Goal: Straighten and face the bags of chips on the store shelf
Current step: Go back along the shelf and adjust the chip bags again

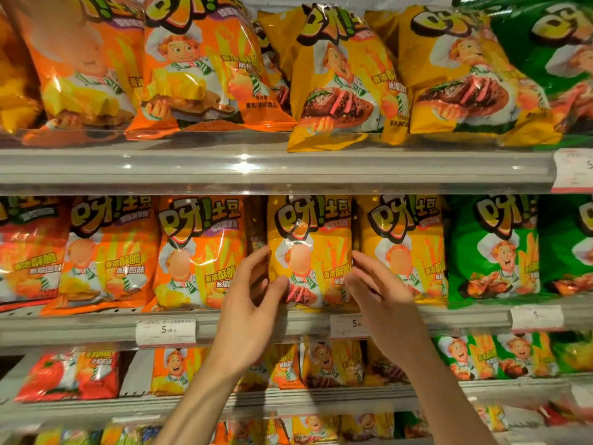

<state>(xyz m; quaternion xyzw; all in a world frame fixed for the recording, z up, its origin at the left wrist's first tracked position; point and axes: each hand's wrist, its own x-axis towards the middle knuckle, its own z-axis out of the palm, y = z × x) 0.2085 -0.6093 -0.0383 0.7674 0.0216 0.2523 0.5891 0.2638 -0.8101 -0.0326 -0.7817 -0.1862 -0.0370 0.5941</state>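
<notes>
At the centre of the frame, on the middle shelf, a yellow bag stands upright and facing out between an orange bag and another yellow one, its left edge pinched by the left hand, its right edge touched by the loosely curled fingers of the right hand.

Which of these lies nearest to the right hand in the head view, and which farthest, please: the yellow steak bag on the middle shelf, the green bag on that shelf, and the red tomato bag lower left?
1. Yellow steak bag: touching the right hand, directly left of it.
2. Green bag: same shelf, off to the right.
3. Red tomato bag: shelf below, far left.
</notes>
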